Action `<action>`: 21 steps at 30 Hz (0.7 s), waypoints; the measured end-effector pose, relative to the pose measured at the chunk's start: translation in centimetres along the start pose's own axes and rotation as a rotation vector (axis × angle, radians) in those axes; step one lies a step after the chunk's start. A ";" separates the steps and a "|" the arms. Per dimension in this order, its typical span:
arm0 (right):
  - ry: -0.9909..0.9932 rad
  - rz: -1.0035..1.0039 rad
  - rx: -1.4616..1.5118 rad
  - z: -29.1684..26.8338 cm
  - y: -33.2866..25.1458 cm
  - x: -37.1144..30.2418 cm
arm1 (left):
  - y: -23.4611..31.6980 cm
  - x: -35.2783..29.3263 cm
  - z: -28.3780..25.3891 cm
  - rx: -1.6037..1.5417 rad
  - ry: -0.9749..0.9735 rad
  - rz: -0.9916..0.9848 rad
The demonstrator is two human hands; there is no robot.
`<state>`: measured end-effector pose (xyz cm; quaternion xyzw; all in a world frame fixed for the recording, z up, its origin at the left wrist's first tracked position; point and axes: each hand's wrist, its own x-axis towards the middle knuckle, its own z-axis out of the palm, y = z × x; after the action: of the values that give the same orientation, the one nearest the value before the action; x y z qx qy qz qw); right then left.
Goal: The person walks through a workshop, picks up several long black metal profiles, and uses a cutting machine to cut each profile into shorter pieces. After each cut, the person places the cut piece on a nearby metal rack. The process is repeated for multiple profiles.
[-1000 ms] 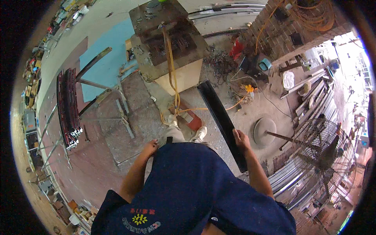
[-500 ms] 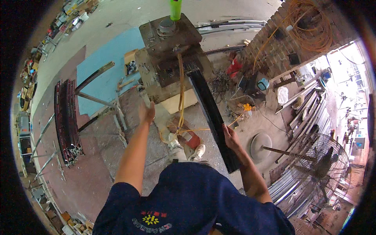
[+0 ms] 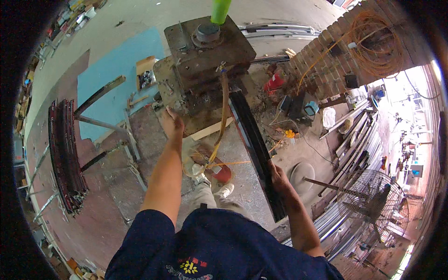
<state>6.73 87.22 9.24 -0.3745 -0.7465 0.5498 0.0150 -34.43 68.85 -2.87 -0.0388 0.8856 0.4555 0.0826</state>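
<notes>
A long black metal profile (image 3: pixel 257 147) slants from the machine's right front corner down to my right side. My right hand (image 3: pixel 279 178) is closed around its near part, fingers wrapped over the edge. Its far end is at the machine, but whether it rests there I cannot tell. My left hand (image 3: pixel 172 123) is held out beside the left front edge of the machine's dirty base plate (image 3: pixel 170 88), fingers stretched and nothing in them. Between my hands a brown and yellow hose (image 3: pixel 224 100) hangs from the dark metal machine (image 3: pixel 210 53).
A rack of dark profiles (image 3: pixel 65 154) stands at left. A small box of parts (image 3: pixel 146 77) lies on a blue sheet (image 3: pixel 112 70). At right are a caged floor fan (image 3: pixel 373 203), its round base (image 3: pixel 302 177) and stacked metal lengths (image 3: pixel 350 149). A red pedal-like thing (image 3: pixel 221 173) lies by my feet.
The black profile has turned slightly, so that more of its shiny left side shows. My left hand, blurred before, is now steadier. The whole view has shifted a little.
</notes>
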 end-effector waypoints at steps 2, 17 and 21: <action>-0.030 0.020 -0.061 -0.2 -2.2 0.9 | -2.7 1.1 0.5 -0.124 0.047 -0.021; -0.104 0.104 -0.221 -0.7 -0.2 3.3 | -0.2 0.0 -0.1 0.053 0.135 -0.057; -0.040 -0.045 -0.273 -0.6 1.1 2.1 | 0.5 -0.1 0.1 -0.143 0.071 -0.167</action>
<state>6.07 89.08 7.77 -0.3451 -0.8229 0.4497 -0.0384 -34.41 69.23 -2.56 -0.1344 0.8467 0.5075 0.0860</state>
